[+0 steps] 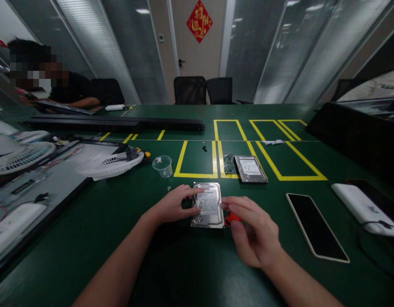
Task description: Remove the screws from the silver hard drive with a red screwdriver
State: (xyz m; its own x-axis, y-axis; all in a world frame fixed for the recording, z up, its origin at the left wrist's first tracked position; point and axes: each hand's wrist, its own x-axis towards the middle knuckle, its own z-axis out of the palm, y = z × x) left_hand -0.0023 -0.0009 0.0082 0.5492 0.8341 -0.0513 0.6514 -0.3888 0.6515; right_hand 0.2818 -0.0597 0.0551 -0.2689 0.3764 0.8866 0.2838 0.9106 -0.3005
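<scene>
A silver hard drive (208, 215) with a white label lies on the green table before me. Across its left side rest the spread index finger and thumb of my left hand (171, 204), holding it down; the other fingertips are partly hidden. By the drive's right edge is my right hand (256, 230), its fingers curled round a red-orange object (232, 218). Most of that object is covered, so its kind is unclear. Behind lies a second hard drive (250, 167), beside a small clear plastic item (228, 163).
A clear plastic cup (163, 165) stands left of the drives, with tiny white bits (169, 188) nearby. A phone (317, 226) and a white power bank (368, 209) lie right. White fan parts (110, 166) and a panel occupy the left. Another person (72, 89) sits back left.
</scene>
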